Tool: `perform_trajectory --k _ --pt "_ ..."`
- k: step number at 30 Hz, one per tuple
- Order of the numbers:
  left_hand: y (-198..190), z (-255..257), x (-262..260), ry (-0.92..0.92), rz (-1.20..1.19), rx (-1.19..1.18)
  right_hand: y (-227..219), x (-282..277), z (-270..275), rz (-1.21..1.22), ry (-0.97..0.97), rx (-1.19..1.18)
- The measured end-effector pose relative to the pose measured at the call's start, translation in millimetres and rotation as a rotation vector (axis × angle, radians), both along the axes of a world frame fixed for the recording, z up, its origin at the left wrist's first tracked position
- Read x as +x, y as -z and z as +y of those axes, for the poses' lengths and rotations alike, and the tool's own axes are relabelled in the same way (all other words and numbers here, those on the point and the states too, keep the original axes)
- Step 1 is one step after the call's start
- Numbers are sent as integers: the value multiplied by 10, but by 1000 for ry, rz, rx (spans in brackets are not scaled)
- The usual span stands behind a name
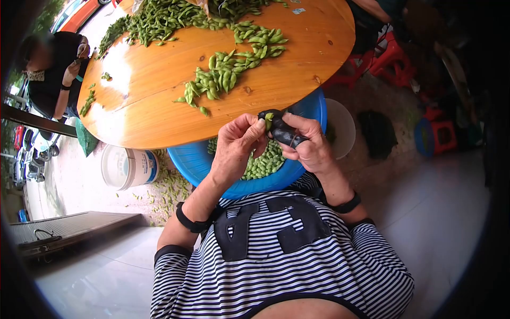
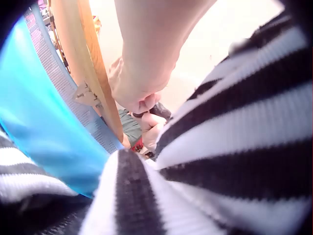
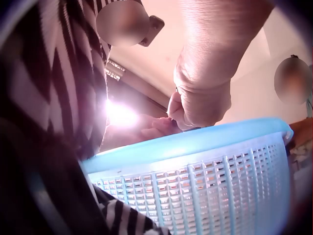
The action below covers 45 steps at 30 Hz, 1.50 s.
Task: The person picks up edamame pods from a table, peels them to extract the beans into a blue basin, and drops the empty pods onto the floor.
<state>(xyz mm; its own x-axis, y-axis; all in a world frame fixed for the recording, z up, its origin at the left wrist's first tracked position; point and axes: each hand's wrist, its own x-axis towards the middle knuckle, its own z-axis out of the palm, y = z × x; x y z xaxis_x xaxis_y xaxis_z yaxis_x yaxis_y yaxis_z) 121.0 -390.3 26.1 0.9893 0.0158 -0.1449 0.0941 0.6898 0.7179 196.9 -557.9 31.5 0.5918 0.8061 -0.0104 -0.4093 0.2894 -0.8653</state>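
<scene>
In the head view my left hand [image 1: 239, 139] pinches a green edamame pod [image 1: 269, 120] between thumb and fingers. The pod lies against a rounded, glossy black object [image 1: 286, 132] with a thin band around it, which my right hand [image 1: 313, 146] grips. What kind of object this is, I cannot tell. Both hands meet above a blue basket [image 1: 186, 162] that holds many shelled green beans [image 1: 263, 162]. Its slotted side [image 3: 195, 191] shows in the right wrist view. Sleeve and forearm fill much of the left wrist view, leaving the pod hidden there.
A wooden table [image 1: 159, 95] overhangs the basket, with edamame pods [image 1: 218, 77] spread across it. A white bucket [image 1: 127, 167] stands at left, loose pods on the floor beside it. Another person [image 1: 53, 74] is at the table's left end. Red stools [image 1: 393, 64] stand at right.
</scene>
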Motion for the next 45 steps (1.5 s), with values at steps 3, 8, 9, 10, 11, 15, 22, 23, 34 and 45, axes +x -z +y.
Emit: perform_trajectory --k 3,8,9,10,11,15,22,23,34,45 --pt "-6 -20 5 -115 -9 303 -44 -96 61 -99 140 -179" --pt "42 44 -1 -81 5 150 -14 -101 54 -161 131 -108" --pt "57 62 1 -29 21 -3 9 -88 43 -161 132 -109" --pt "95 78 8 -29 22 -4 39 -70 23 -42 53 21" --pt "146 96 14 26 1 -80 55 -56 9 79 -28 151" --pt "86 81 31 77 -1 -120 -37 -28 -16 162 -82 145" --pt "92 43 -37 -119 -46 847 -78 -175 93 -819 329 -374" --pt "53 28 -40 -118 -46 845 -105 -181 87 -876 344 -405" --pt "35 47 -49 -8 -101 622 -59 -177 98 -855 385 -429" --pt "-23 209 -173 47 -237 813 -163 6 -249 -929 669 -556"
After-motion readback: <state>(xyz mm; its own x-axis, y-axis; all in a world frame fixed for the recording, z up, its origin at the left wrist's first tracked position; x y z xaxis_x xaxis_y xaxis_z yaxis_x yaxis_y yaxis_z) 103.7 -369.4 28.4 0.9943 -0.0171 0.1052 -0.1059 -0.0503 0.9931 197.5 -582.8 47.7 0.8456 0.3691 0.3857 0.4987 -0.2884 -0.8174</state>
